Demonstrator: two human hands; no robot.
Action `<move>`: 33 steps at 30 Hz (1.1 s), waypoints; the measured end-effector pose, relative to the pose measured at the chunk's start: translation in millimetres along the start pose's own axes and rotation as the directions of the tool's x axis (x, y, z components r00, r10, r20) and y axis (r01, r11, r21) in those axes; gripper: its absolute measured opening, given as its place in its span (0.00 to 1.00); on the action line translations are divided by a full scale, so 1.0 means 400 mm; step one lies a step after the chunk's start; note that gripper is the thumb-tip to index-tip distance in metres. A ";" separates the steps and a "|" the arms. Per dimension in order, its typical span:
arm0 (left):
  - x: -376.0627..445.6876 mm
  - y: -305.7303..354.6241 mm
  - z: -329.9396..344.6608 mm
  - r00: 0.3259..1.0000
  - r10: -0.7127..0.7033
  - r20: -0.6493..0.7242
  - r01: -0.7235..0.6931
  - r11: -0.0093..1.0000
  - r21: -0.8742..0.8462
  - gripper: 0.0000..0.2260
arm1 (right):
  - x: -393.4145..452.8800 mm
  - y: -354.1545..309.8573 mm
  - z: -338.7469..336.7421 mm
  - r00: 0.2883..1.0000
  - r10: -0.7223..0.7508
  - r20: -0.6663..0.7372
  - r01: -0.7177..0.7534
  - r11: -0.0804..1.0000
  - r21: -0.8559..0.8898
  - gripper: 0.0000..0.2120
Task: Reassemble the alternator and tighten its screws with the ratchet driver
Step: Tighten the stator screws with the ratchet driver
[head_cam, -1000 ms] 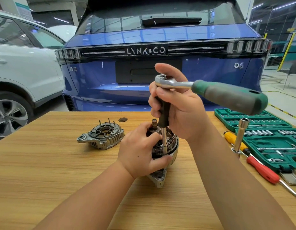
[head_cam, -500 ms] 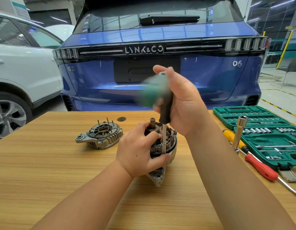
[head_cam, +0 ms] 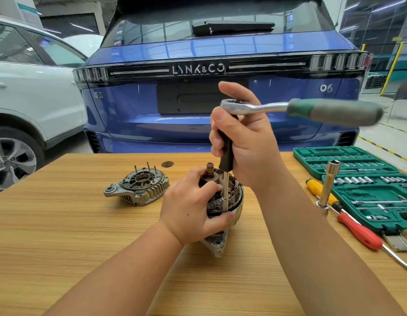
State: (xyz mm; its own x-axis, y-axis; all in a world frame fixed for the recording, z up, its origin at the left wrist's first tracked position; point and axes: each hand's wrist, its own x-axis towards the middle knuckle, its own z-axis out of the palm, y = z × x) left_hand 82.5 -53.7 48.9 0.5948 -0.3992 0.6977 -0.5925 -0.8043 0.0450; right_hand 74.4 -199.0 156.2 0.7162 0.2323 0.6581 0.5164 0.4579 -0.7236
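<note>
The alternator body, copper windings showing and shaft pointing up, stands on the wooden table. My left hand grips its left side, thumb at the front rim. My right hand is wrapped round the black upright driver shaft, whose steel extension runs down into the body's rim. On top sits the ratchet, its green handle pointing right and blurred. The separate rear cover with upright studs lies to the left.
An open green socket case fills the table's right side. Beside it lie a yellow screwdriver, a red-handled screwdriver and an upright steel socket extension. A blue car stands behind the table, a white car to the left.
The ratchet handle swung left in a blur and is now back pointing right. Both hands kept their hold and the alternator stayed in place.
</note>
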 end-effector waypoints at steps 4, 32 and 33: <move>-0.002 -0.001 -0.001 1.000 -0.007 0.004 0.007 1.000 0.001 0.25 | 0.000 0.002 0.007 0.998 -0.048 0.045 0.051 0.996 -0.074 0.16; -0.001 -0.003 0.009 0.998 0.017 -0.063 -0.018 1.000 -0.012 0.24 | -0.003 -0.001 0.012 0.993 -0.001 0.122 -0.007 0.998 0.061 0.20; -0.002 -0.003 0.008 0.998 0.016 -0.066 -0.016 1.000 -0.010 0.24 | -0.003 -0.003 0.009 0.990 0.001 0.144 -0.015 0.995 0.097 0.20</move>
State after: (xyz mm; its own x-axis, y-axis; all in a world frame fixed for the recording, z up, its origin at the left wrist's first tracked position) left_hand 84.5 -54.1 45.9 0.5487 -0.3819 0.7437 -0.6075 -0.7933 0.0409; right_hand 71.3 -196.8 156.8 0.6418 0.3540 0.6803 0.4571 0.5358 -0.7099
